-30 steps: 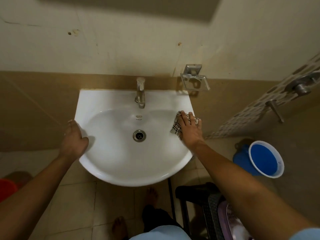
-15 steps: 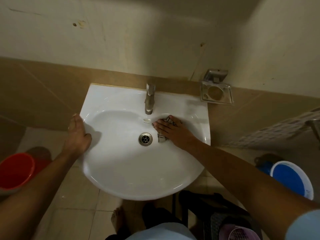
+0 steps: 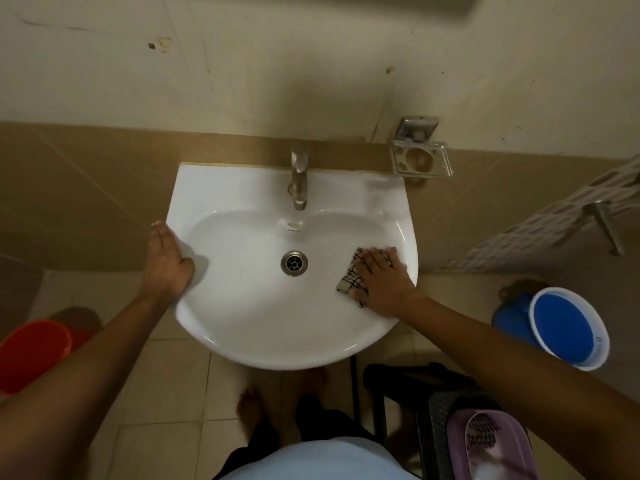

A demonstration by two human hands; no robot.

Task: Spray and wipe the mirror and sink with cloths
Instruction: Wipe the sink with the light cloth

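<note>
Two hands work at a white sink (image 3: 242, 188) fixed to a tiled wall. The right hand (image 3: 382, 284) lies flat on a checked cloth (image 3: 349, 277), fingers straight and spread, pressing it against the inner right slope of the basin, just inside the rim; its grip is released, not curled round the fabric. The cloth shows at the left of the palm, cream with dark lines, well right of the metal drain (image 3: 294, 262). The left hand (image 3: 166, 263) rests on the sink's left rim, fingers stretched along the edge and the thumb inside the basin, grip likewise released and holding nothing. A steel faucet (image 3: 298, 183) stands at the back centre above the overflow hole. On the wall to the right hangs a metal soap holder (image 3: 420, 159). Down on the floor sit a blue bucket (image 3: 568, 329) at right and a red bucket (image 3: 31, 355) at left. Bare feet show below the sink.
</note>
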